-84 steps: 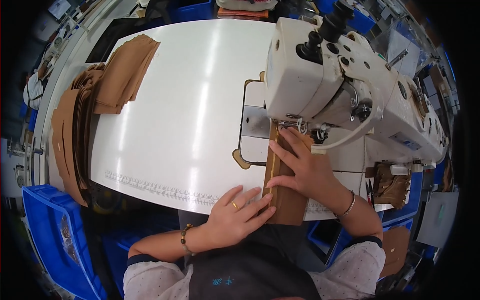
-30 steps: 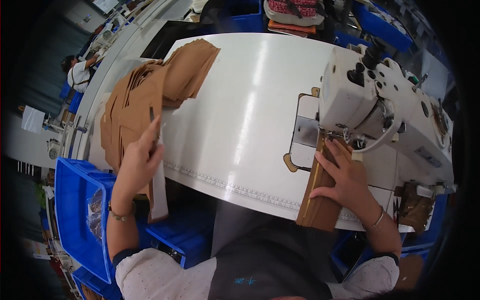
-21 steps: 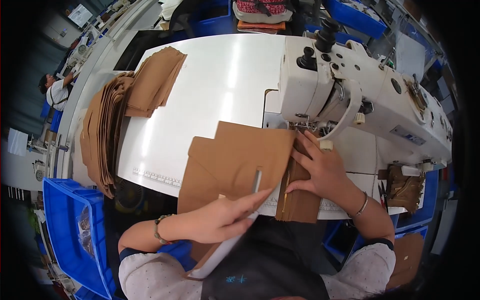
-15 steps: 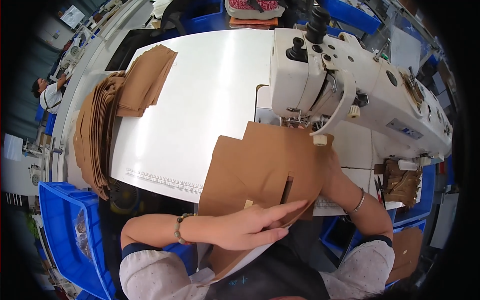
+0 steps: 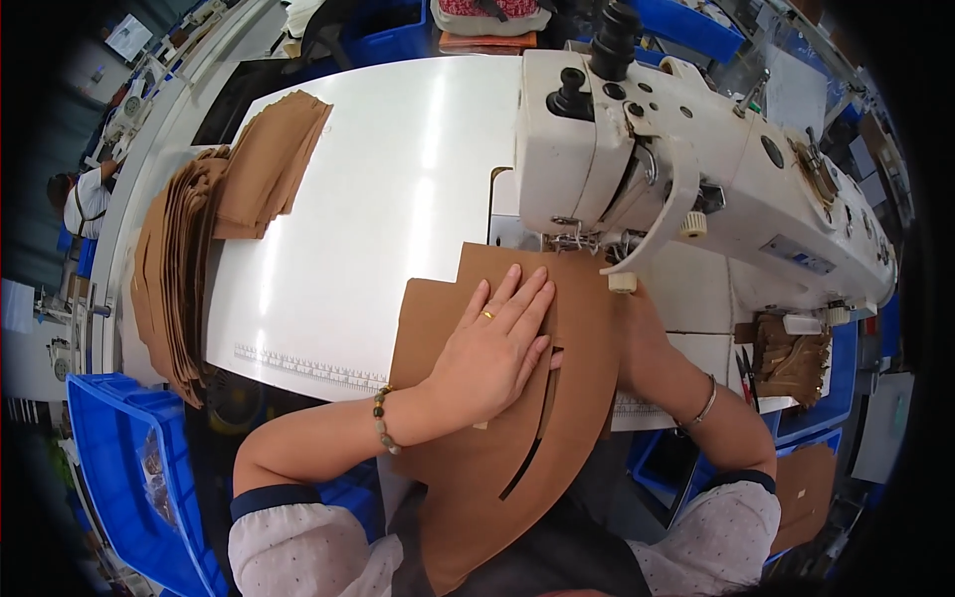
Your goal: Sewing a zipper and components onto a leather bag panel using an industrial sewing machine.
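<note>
A large brown panel (image 5: 448,318), leather or fabric I cannot tell which, lies with its far edge at the needle area of the white sewing machine (image 5: 686,169). A long slit runs through it, and its near end hangs over the table edge toward my body. My left hand (image 5: 492,358) rests flat on top of the panel, fingers stretched forward. On the right, my right hand (image 5: 637,333) goes behind and under the panel; its fingers are mostly hidden, though a fingertip shows through the slit.
Stacked brown pieces (image 5: 179,269) stand at the table's left, with another brown pile (image 5: 274,164) beside them. A blue crate (image 5: 119,468) is at lower left. Right of the machine lie small brown pieces (image 5: 791,353) and a dark-handled tool (image 5: 746,376). Another person (image 5: 88,204) sits far left.
My left hand has let the near edge of the panel drop and moved forward onto its top. The panel now lies flatter, showing its curved slit. My right hand stays beneath its right side.
</note>
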`<state>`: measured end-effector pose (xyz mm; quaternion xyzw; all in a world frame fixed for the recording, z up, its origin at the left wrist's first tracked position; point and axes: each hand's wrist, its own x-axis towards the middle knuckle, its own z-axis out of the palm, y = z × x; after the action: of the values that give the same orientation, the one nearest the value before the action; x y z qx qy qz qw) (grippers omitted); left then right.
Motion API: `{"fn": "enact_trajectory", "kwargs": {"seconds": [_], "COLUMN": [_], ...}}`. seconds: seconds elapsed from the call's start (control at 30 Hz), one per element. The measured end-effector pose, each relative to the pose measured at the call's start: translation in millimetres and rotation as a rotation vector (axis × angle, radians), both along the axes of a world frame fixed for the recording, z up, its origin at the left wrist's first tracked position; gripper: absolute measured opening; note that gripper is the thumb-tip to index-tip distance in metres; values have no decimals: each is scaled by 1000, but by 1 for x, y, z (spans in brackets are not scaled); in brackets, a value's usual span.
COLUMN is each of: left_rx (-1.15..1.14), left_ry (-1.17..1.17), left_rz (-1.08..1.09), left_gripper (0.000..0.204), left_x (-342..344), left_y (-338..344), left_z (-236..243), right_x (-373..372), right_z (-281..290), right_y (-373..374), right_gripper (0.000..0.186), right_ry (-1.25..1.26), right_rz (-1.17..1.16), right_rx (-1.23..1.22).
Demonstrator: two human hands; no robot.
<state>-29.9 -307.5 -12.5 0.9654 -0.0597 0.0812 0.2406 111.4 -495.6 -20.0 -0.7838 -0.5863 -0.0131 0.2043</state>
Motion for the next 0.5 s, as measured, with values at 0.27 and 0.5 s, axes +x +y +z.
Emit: {"fn": "enact_trajectory", "kwargs": {"seconds": [0.27,0.5], "left_rx": [109,173], "left_ry": [-19,-57], "left_rz": [-59,-32], "left_gripper": [57,57], "left_x": [14,18], "left_y": [16,16], "left_z": [1,-2], "right_x": [0,0], "right_z": [3,3], "right_y": [0,1], "right_gripper": [76,73], "right_ry": [47,143], "right_rz": [-7,-17], "right_rx": [-30,-15]}}
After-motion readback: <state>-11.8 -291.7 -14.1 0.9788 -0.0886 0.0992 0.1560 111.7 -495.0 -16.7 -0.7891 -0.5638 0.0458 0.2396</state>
